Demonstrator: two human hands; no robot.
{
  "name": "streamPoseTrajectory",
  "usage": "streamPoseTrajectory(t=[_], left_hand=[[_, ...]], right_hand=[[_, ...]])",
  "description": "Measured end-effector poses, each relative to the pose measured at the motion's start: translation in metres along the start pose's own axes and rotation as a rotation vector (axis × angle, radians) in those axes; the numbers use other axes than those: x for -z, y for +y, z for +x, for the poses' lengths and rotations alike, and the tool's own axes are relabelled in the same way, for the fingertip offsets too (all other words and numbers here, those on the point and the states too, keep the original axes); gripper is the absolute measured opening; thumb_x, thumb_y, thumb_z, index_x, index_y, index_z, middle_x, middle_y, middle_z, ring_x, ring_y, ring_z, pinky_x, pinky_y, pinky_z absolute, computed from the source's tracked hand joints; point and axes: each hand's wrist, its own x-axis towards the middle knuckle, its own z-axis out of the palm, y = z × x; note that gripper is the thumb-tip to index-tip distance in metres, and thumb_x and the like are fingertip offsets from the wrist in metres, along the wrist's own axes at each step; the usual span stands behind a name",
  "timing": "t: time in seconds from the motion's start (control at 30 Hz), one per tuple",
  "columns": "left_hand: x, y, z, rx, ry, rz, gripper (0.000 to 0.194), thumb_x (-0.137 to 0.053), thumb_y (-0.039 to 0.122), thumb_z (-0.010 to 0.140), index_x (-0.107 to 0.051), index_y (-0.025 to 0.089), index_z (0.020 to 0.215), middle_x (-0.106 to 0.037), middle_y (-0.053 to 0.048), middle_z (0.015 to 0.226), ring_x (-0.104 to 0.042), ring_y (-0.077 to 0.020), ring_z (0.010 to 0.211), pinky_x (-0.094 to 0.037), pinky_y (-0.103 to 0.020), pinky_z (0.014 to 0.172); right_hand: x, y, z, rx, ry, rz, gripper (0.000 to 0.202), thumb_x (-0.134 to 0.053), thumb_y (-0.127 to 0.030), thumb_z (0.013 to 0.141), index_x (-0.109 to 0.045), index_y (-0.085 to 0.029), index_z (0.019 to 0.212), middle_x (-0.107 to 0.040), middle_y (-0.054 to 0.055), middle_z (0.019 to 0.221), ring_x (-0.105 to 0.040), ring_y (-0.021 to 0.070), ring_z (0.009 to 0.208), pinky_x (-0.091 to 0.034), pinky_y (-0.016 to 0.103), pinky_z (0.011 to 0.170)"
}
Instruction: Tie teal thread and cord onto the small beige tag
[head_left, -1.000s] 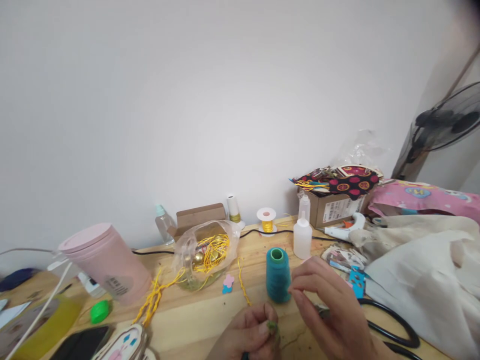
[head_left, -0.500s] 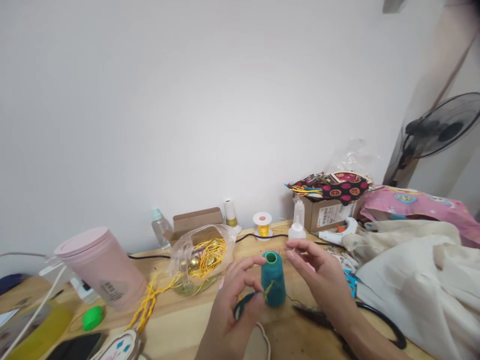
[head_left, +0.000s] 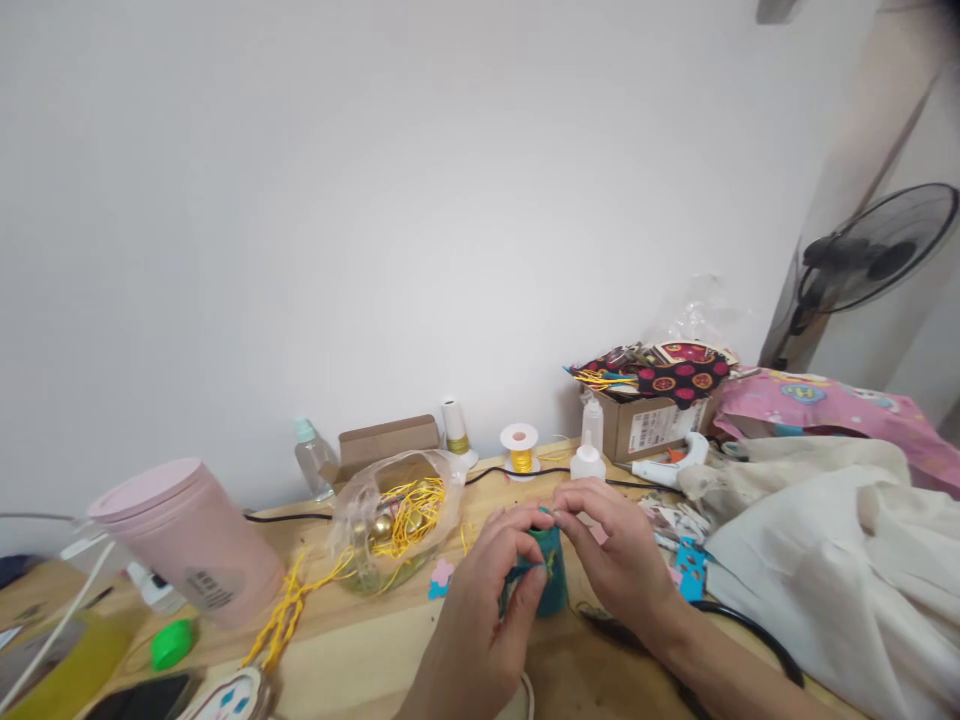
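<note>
A bundle of teal thread (head_left: 517,573) with a bit of yellow-green cord is pinched in my left hand (head_left: 480,610). My right hand (head_left: 611,550) has thumb and fingers pressed together close to the left fingertips; whatever is between them is too fine to make out. Just behind both hands stands a cone of teal thread (head_left: 553,597), upright, its top partly covered by my fingers. Under my right wrist lies a pair of scissors with a black handle (head_left: 776,640), partly hidden. A pale wooden piece (head_left: 527,695) shows below my left hand.
Left are a pink canister (head_left: 191,540), a green cap (head_left: 172,643), a phone (head_left: 142,698) and a plastic bag (head_left: 352,530) with yellow cords and gold bells. Behind stand a yellow wire spool (head_left: 520,450), a white bottle (head_left: 588,462) and a full carton (head_left: 652,425). White cloth (head_left: 817,540) lies right.
My hands have come together above the teal thread cone, and my right fingertips now meet near the left ones. The view has shifted slightly.
</note>
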Motion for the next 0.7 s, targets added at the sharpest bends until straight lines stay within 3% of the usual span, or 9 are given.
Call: streamPoseTrajectory(t=[0.2,0.4,0.5,0.57,0.63,0.7], left_hand=[[0.001,-0.001,0.000,0.013,-0.015,0.034,0.013,-0.045,0.011,0.080,-0.053,0.021,0.080,-0.055,-0.010,0.115,-0.044,-0.0210,0.110,-0.029,-0.031,0.092],[0.001,0.000,0.001,0.063,0.013,-0.048,0.013,-0.048,0.012,0.078,-0.055,0.022,0.077,-0.060,-0.008,0.110,-0.047,-0.0213,0.108,-0.020,-0.034,0.099],[-0.002,0.002,-0.001,0.073,0.044,-0.132,0.014,-0.049,0.012,0.077,-0.058,0.022,0.076,-0.061,-0.008,0.108,-0.049,-0.0218,0.106,-0.013,-0.034,0.101],[-0.005,0.004,-0.005,0.082,0.153,-0.227,0.013,-0.052,0.013,0.075,-0.060,0.022,0.071,-0.062,-0.008,0.106,-0.048,-0.0237,0.106,-0.015,-0.034,0.100],[-0.007,0.007,-0.013,0.105,0.286,-0.308,0.011,-0.055,0.015,0.073,-0.061,0.022,0.066,-0.061,-0.010,0.105,-0.046,-0.0260,0.107,-0.021,-0.033,0.095],[-0.007,0.008,-0.022,0.143,0.339,-0.339,0.009,-0.057,0.018,0.071,-0.062,0.021,0.064,-0.060,-0.011,0.105,-0.043,-0.0271,0.108,-0.026,-0.031,0.090]], right_hand=[[-0.002,-0.002,0.003,-0.015,0.052,0.010,0.015,-0.050,-0.018,0.077,-0.055,-0.017,0.063,-0.060,0.003,0.067,-0.056,0.0162,0.065,-0.043,0.027,0.062],[0.023,-0.027,0.030,-0.180,0.256,0.121,0.016,-0.048,-0.027,0.081,-0.055,-0.017,0.069,-0.058,0.000,0.064,-0.055,0.0131,0.059,-0.044,0.021,0.052],[0.032,-0.028,0.030,-0.206,0.139,0.115,0.034,-0.038,-0.032,0.085,-0.049,-0.018,0.056,-0.050,-0.002,0.050,-0.048,0.0106,0.046,-0.040,0.020,0.043],[0.036,-0.021,0.019,-0.225,0.030,0.017,0.040,-0.033,-0.032,0.087,-0.046,-0.018,0.052,-0.044,-0.004,0.044,-0.043,0.0100,0.040,-0.036,0.019,0.039],[0.041,-0.011,0.001,-0.176,-0.083,-0.133,0.037,-0.035,-0.030,0.087,-0.045,-0.019,0.053,-0.047,-0.003,0.047,-0.046,0.0113,0.044,-0.037,0.020,0.040],[0.051,-0.002,-0.022,-0.125,-0.198,-0.296,0.023,-0.041,-0.026,0.083,-0.050,-0.020,0.063,-0.054,-0.001,0.057,-0.051,0.0140,0.053,-0.042,0.023,0.046]])
